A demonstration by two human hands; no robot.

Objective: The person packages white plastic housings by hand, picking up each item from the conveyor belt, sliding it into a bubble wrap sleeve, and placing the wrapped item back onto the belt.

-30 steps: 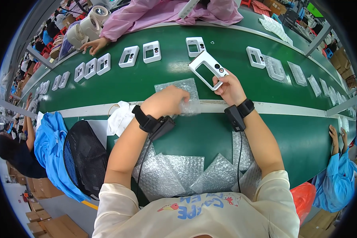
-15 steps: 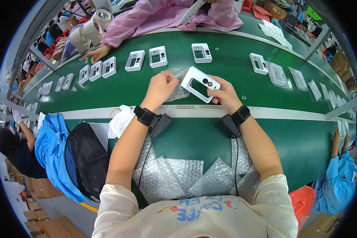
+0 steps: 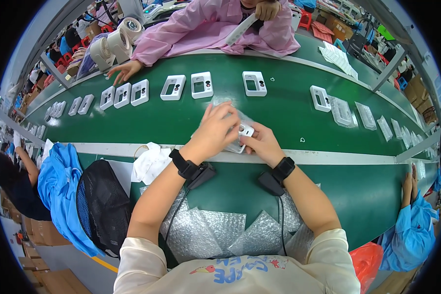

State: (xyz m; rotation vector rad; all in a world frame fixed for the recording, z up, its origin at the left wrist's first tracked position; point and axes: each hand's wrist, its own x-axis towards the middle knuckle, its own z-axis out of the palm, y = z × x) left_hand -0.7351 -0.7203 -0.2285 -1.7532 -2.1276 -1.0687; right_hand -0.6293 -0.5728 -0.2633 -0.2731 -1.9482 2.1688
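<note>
In front of me over the green table, my right hand [image 3: 263, 143] grips one end of a white plastic housing [image 3: 246, 131] with round dark openings. The rest of the housing lies under my left hand and a clear bubble-wrap bag [image 3: 222, 99]. My left hand [image 3: 214, 128] bends over the bag and the housing, fingers curled and partly apart; its thumb is mostly hidden. Bag film shows around the left fingers and beside the housing. Beyond my hands, a similar white housing [image 3: 202, 85] with a rectangular window lies on the table.
Several more housings [image 3: 173, 87] form a row to the left. Bagged ones [image 3: 342, 111] lie at the right. Flat bubble-wrap bags [image 3: 220, 226] are spread near my body. A black mesh bag [image 3: 104, 203] sits at the left. Across the table, a person in pink reaches a hand [image 3: 126, 72] toward the row.
The housing has come down nearer to me and now lies against the bag. My left hand has moved right, over it. My right hand has moved left and nearer to me.
</note>
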